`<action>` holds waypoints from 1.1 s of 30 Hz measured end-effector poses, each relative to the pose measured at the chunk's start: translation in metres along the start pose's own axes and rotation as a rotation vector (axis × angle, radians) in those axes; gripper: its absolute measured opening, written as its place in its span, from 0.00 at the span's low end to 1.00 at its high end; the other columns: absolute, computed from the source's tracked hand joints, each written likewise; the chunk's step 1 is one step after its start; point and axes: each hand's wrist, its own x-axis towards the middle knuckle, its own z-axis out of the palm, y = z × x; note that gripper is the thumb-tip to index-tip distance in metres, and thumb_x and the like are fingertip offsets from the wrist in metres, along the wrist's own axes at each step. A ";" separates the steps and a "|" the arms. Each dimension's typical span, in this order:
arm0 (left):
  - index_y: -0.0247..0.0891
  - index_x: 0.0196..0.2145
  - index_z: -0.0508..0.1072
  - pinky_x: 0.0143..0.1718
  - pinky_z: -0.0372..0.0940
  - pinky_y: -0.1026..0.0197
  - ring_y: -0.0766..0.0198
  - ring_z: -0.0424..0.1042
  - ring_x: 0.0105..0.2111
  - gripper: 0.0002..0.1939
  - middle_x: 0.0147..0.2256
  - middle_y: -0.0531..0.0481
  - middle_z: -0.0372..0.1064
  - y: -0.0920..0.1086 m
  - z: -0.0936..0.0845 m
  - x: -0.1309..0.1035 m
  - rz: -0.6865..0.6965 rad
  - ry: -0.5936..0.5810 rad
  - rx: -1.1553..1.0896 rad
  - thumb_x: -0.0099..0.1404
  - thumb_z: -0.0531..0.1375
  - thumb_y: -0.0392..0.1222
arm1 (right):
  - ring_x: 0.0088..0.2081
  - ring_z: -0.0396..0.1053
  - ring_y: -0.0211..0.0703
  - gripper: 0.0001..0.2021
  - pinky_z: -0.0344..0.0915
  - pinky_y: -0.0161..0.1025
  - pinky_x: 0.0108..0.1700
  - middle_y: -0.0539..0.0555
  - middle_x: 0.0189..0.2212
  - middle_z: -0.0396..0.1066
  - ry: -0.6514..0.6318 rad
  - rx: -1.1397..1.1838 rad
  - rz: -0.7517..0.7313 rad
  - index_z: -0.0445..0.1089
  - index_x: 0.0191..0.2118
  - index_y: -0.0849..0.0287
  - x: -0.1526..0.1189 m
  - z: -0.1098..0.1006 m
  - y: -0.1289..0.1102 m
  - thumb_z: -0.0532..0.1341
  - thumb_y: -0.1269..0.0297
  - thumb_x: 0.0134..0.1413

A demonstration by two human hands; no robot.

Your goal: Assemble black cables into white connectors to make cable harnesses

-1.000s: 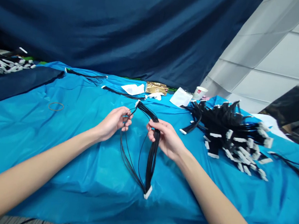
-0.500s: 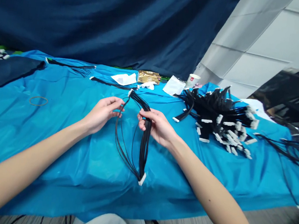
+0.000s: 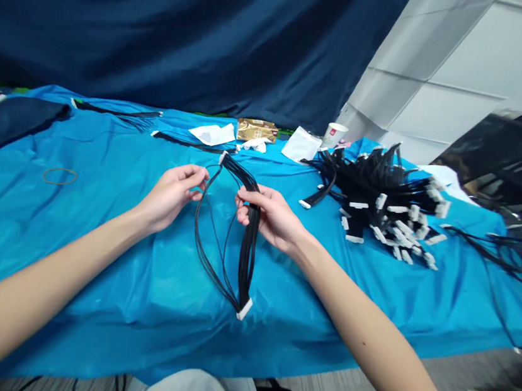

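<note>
A black wire harness (image 3: 248, 251) with a white connector at each end stands out in front of me above the blue cloth. My right hand (image 3: 270, 216) is closed around its thick bundle, thumb on top. The far connector (image 3: 223, 158) points away from me and the near connector (image 3: 244, 309) hangs toward the table's front edge. Several loose wires (image 3: 199, 232) bow out to the left of the bundle. My left hand (image 3: 180, 192) is closed in a pinch beside the far connector, with a thin black wire at its fingertips.
A heap of black harnesses (image 3: 376, 184) with white connectors lies at the right, more loose wires (image 3: 509, 264) beyond it. Along the back are a gold packet (image 3: 256, 131), white papers (image 3: 301, 144) and a paper cup (image 3: 334, 135). A rubber band (image 3: 59, 176) lies left.
My left hand has drawn slightly left, away from the far connector, with a thin wire at its fingertips. My right hand keeps its hold on the bundle. The view has shifted a little.
</note>
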 end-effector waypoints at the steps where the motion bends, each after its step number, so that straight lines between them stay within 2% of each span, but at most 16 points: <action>1: 0.34 0.28 0.69 0.25 0.55 0.69 0.71 0.60 0.28 0.10 0.29 0.51 0.60 0.000 0.000 0.000 -0.001 -0.003 0.003 0.53 0.61 0.44 | 0.20 0.67 0.30 0.05 0.65 0.25 0.22 0.48 0.21 0.66 -0.003 -0.001 0.000 0.64 0.26 0.65 0.000 0.000 0.000 0.61 0.69 0.48; 8: 0.35 0.33 0.71 0.28 0.54 0.67 0.70 0.59 0.29 0.14 0.30 0.51 0.62 0.005 0.004 -0.006 -0.001 -0.056 0.129 0.51 0.62 0.46 | 0.19 0.67 0.29 0.07 0.64 0.24 0.22 0.47 0.22 0.68 -0.031 -0.027 -0.008 0.66 0.30 0.63 0.001 0.000 0.005 0.64 0.69 0.44; 13: 0.35 0.27 0.69 0.30 0.54 0.65 0.68 0.60 0.29 0.11 0.29 0.52 0.63 0.007 0.007 -0.010 0.100 -0.133 0.282 0.50 0.62 0.45 | 0.19 0.67 0.29 0.10 0.64 0.25 0.22 0.45 0.19 0.67 -0.029 -0.053 -0.013 0.66 0.32 0.61 0.002 -0.001 0.008 0.65 0.67 0.42; 17: 0.35 0.25 0.68 0.34 0.55 0.64 0.66 0.61 0.32 0.10 0.30 0.51 0.63 0.006 0.007 -0.010 0.158 -0.109 0.330 0.50 0.62 0.45 | 0.19 0.66 0.29 0.10 0.63 0.25 0.22 0.45 0.18 0.67 -0.029 -0.060 -0.016 0.66 0.32 0.62 0.000 0.000 0.007 0.65 0.67 0.41; 23: 0.36 0.24 0.67 0.34 0.56 0.65 0.67 0.61 0.33 0.06 0.31 0.52 0.61 0.007 0.006 -0.010 0.170 -0.102 0.350 0.50 0.60 0.41 | 0.18 0.66 0.30 0.10 0.61 0.26 0.21 0.46 0.19 0.67 -0.025 -0.080 -0.024 0.66 0.32 0.62 -0.002 0.002 0.005 0.65 0.66 0.41; 28: 0.36 0.26 0.69 0.37 0.56 0.63 0.65 0.61 0.36 0.09 0.34 0.49 0.62 0.006 0.006 -0.012 0.232 -0.136 0.410 0.53 0.59 0.45 | 0.18 0.66 0.31 0.11 0.62 0.27 0.23 0.47 0.17 0.68 -0.039 -0.109 -0.035 0.67 0.33 0.62 -0.001 0.001 0.006 0.66 0.65 0.41; 33: 0.36 0.25 0.68 0.34 0.57 0.64 0.65 0.61 0.34 0.12 0.34 0.49 0.60 0.004 0.006 -0.012 0.230 -0.202 0.460 0.54 0.59 0.49 | 0.19 0.66 0.31 0.12 0.64 0.29 0.25 0.48 0.19 0.69 -0.010 -0.143 -0.049 0.69 0.33 0.63 0.000 0.001 0.009 0.67 0.66 0.38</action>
